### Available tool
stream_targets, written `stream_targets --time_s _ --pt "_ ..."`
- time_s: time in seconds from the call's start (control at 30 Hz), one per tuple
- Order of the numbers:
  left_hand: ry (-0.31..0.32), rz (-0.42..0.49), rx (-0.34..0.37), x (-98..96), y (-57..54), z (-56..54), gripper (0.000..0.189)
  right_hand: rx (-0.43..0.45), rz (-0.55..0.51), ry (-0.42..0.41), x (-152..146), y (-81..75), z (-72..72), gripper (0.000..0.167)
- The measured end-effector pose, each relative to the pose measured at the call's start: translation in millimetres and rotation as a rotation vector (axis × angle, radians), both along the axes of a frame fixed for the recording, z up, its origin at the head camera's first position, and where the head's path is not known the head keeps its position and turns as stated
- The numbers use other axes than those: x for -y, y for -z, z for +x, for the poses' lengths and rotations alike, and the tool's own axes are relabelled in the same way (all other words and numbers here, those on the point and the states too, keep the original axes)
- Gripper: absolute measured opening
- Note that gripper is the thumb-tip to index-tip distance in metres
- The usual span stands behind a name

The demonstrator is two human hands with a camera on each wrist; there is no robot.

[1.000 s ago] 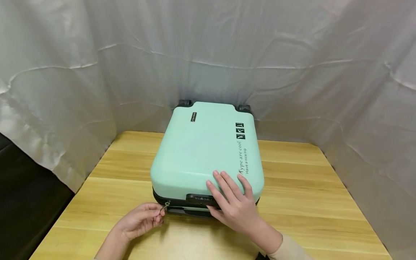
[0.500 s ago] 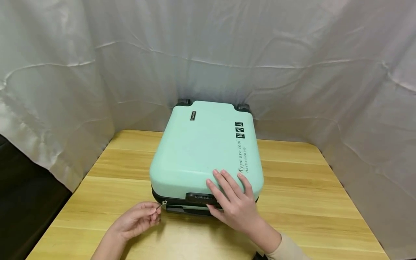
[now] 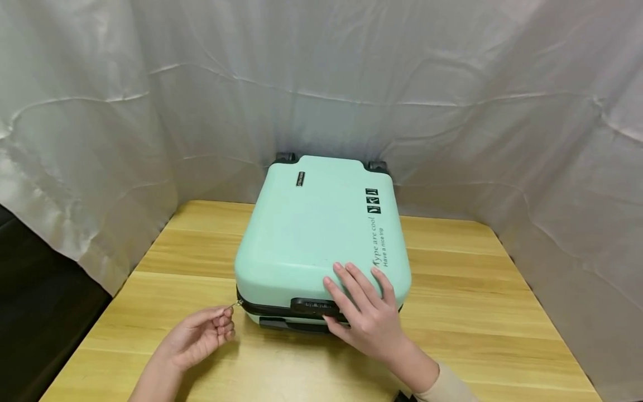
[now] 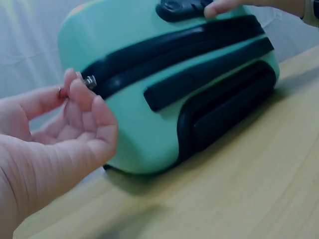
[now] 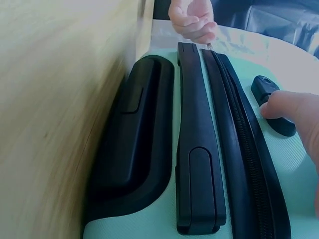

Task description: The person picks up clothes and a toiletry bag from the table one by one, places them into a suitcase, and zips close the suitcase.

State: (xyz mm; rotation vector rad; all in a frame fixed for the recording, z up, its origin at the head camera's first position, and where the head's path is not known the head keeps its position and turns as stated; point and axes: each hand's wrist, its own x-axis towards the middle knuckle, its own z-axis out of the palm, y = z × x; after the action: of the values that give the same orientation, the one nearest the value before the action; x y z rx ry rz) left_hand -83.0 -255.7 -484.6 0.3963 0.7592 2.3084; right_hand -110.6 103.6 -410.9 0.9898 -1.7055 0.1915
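A mint-green hard-shell suitcase lies flat, its zipped side with the black carry handle facing me. My left hand pinches the small metal zipper pull at the suitcase's left front corner, thumb against the curled fingers. My right hand rests on the right front of the lid, fingers spread over the top edge. Its thumb lies against the black combination lock. Along the side runs the black zipper band, its teeth visible in the right wrist view.
The suitcase sits on a wooden table. Behind it, a pale grey curtain hangs close to the black wheels. Dark cloth is at the far left. A recessed black panel is set low in the suitcase's near side.
My left hand has moved left with the zipper pull, from the front edge to the left front corner. The right hand stays on the lid, and the suitcase has shifted slightly right in view.
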Motion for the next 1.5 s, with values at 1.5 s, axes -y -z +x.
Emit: stream_targets --time_s 1.5 --pt "-0.126 -0.007 0.287 1.8 -18.9 -27.7 0.047 0.061 0.011 0.032 0 9.2 3.0 0.063"
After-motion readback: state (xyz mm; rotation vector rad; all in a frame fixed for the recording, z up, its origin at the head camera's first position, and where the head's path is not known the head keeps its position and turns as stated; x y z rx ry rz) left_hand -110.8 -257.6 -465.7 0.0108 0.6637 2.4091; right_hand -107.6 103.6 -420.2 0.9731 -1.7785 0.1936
